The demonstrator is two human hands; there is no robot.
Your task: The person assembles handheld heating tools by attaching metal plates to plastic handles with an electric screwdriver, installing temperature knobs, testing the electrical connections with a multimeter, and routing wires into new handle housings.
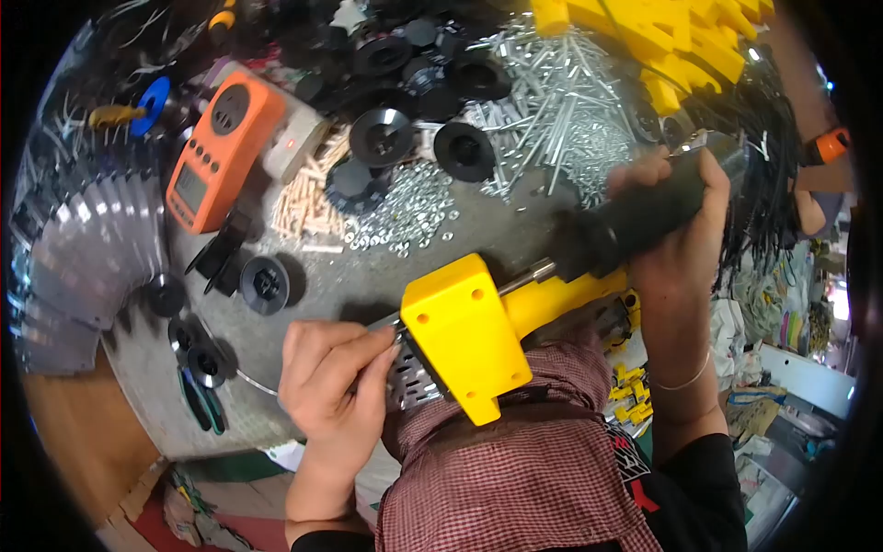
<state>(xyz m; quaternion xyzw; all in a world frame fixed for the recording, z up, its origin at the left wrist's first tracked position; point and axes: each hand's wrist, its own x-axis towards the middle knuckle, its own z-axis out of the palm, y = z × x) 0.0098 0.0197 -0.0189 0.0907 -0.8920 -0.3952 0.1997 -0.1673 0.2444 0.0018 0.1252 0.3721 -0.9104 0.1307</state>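
A yellow plastic housing (464, 327) with screw holes and a handle-like arm lies tilted in front of my body. A slotted metal plate (411, 382) shows under its left side. The pinched fingers of my left hand (336, 377) grip the housing's left edge; what small part may be between the fingertips is hidden. My right hand (685, 230) is wrapped round a black electric screwdriver (635, 216), blurred by motion. Its metal bit (541, 270) points left at the housing's right side; whether it touches a screw I cannot tell.
An orange meter (225, 152) stands on the grey bench (340, 285). Behind lie piles of long screws (561, 92), nuts (409, 207), wooden-looking pegs (308, 198) and black round caps (382, 138). Yellow housings (681, 41) sit at the far right, pliers (202, 400) at the left.
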